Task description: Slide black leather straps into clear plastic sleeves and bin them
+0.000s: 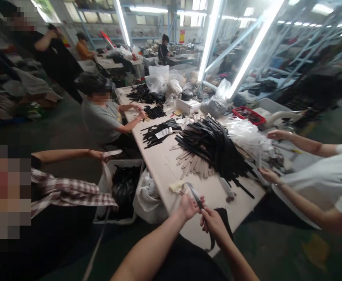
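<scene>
Low in the frame I see my left hand and right hand together — both clamped on one black strap above the table.

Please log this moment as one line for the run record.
left hand: holds black strap | right hand: grips same strap | black strap pile: behind on table

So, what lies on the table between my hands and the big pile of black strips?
In the head view, a small pale crumpled scrap and bare table lie between the hands and the black strip pile.
</scene>
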Demonstrator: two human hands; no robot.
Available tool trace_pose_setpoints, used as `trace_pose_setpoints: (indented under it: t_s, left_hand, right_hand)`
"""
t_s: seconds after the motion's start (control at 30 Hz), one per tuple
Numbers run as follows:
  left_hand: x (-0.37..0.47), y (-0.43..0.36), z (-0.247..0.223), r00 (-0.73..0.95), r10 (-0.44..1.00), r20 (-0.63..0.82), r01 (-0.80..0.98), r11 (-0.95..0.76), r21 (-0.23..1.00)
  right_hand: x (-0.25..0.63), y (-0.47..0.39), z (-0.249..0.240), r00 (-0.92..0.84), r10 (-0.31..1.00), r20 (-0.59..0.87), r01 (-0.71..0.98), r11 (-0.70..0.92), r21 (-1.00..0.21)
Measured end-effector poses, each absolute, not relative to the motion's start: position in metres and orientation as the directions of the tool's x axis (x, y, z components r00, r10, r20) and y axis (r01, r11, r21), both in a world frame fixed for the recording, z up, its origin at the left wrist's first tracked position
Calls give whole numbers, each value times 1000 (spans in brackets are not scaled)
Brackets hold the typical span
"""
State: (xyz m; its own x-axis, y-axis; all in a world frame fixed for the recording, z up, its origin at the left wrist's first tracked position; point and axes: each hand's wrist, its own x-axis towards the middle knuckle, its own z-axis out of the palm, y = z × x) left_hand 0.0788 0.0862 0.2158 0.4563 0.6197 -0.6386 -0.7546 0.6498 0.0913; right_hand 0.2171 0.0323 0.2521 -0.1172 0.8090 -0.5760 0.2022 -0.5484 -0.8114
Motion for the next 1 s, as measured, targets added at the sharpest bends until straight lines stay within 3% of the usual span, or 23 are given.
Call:
trace_pose_setpoints:
  t_s: [0.1, 0.27, 0.47, 0.6, 0.7, 0.8, 0.9, 1.0]
  left_hand:
    - [93, 105, 229, 336, 686, -645, -808, 562, 177]
    - [125, 90, 271, 195, 797, -572, -732, 506, 456]
    - [134, 68, 337, 324, 796, -511, -484, 603, 634]
    - [132, 66, 355, 343, 854, -391, -428, 512, 744]
    - [138, 62, 336, 294, 849, -438, -411, 526, 744]
    - [139, 67, 306, 320, 775, -544, -411, 631, 658]
    - [136, 74, 283, 242, 816, -524, -527, 564, 635]
    - [140, 65, 265, 244, 797, -553, -541, 585, 604]
  right_hand:
    - [215, 30, 260, -42, 794, -606, 232, -582, -779]
    - [224, 20, 282, 34, 841, -539, 247, -530, -811]
    - [229, 18, 333, 74, 920, -385, 174, -392, -903]
    - [234, 13, 355, 9, 951, -310, 80, -310, -947]
    - [238, 18, 345, -2, 940, -341, 96, -340, -936]
    - [242, 22, 317, -36, 909, -415, 78, -411, -908]
    - [245, 20, 288, -134, 855, -501, 36, -501, -864]
    - [246, 20, 271, -88, 857, -508, 101, -500, -860]
